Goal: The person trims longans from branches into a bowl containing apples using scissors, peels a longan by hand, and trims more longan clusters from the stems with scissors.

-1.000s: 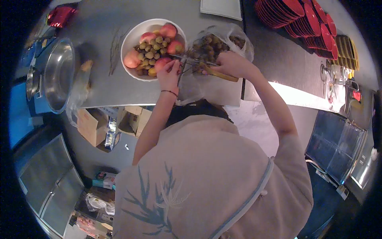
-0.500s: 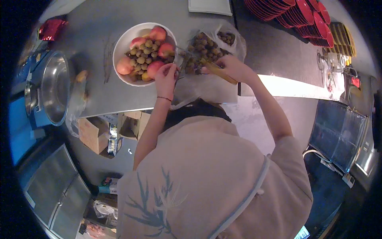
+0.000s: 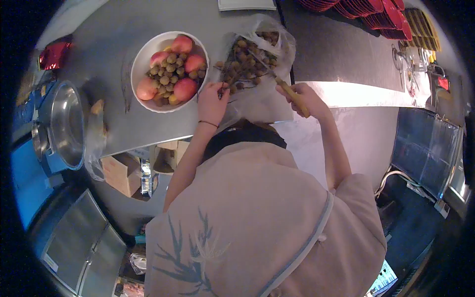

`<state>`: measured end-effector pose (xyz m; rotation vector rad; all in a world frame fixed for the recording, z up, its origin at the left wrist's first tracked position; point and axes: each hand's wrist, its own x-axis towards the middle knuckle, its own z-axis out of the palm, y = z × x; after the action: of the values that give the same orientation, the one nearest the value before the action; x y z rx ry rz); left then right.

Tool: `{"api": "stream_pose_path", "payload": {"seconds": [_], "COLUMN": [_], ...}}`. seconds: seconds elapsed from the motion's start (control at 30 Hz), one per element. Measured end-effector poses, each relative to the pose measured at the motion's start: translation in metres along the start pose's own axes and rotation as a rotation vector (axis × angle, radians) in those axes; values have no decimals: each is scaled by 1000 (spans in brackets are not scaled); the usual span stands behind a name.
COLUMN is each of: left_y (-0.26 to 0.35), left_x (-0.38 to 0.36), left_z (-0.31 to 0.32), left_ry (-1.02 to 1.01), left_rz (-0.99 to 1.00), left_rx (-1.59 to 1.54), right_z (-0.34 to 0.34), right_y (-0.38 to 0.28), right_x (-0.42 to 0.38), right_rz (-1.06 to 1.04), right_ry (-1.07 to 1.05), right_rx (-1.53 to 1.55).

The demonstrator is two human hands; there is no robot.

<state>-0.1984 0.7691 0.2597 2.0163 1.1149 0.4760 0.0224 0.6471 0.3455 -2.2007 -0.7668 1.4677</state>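
Observation:
My right hand is wrapped round the yellow-brown handle of a knife, whose narrow blade points up and left over the longans on a clear plastic bag. Beside the bunch, my left hand is closed, its fingers at thin dark stems; what they pinch is too small to make out. Left of it, a white bowl holds several red-pink fruits round a heap of longans.
A steel basin stands at the left, near a red foil package. Red stacked trays lie at the upper right. Below the counter are open cardboard boxes. Loose twigs lie left of the bowl.
My right hand has moved right and down with the knife, away from my left hand, baring the blade. My left hand has drawn away from the bowl.

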Motion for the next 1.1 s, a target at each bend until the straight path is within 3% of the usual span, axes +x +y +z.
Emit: {"api": "stream_pose_path", "payload": {"seconds": [0.3, 0.4, 0.5, 0.7, 0.8, 0.9, 1.0, 1.1], "left_y": [7, 17, 25, 16, 16, 19, 54, 73], "left_x": [2, 6, 21, 53, 60, 58, 37, 26], "left_z": [0, -5, -1, 25, 26, 16, -16, -45], "left_ry": [21, 167, 261, -219, -260, -256, -173, -186], "left_rz": [39, 206, 223, 161, 59, 79, 126, 35], "left_rx": [-80, 266, 219, 502, 293, 93, -127, -294], "right_z": [12, 11, 10, 13, 12, 7, 4, 1], "right_y": [18, 19, 11, 15, 11, 9, 13, 13], "right_x": [-3, -2, -2, 11, 9, 12, 12, 16], "right_rz": [2, -8, -1, -56, -89, -104, -94, -77], "right_ry": [40, 94, 141, 138, 194, 214, 243, 259], "right_rx": [180, 326, 437, 650, 651, 673, 709, 731]}}
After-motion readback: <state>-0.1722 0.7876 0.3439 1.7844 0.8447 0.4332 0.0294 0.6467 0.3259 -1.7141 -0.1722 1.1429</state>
